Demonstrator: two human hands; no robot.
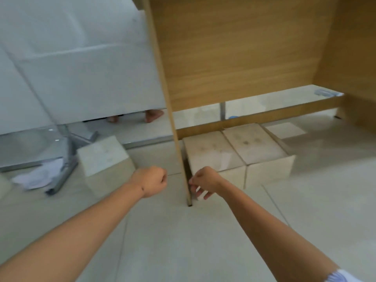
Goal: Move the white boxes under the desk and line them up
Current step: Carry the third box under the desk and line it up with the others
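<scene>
Two white boxes stand side by side under the wooden desk, just right of its side panel (pixel 173 110): the left box (pixel 211 153) and the right box (pixel 256 143), touching each other. A third white box (pixel 103 155) sits on the floor outside the desk, left of the panel. My right hand (pixel 203 184) is at the front lower corner of the left box, fingers spread and touching its face. My left hand (pixel 151 181) hovers in a fist between the third box and the panel, holding nothing.
The desk's back board (pixel 244 58) and lower rail (pixel 264 115) close off the rear. A metal frame (pixel 61 180) with crumpled paper (pixel 38 176) lies at left. Another person's bare feet (pixel 152 116) show beyond a white partition (pixel 81 68).
</scene>
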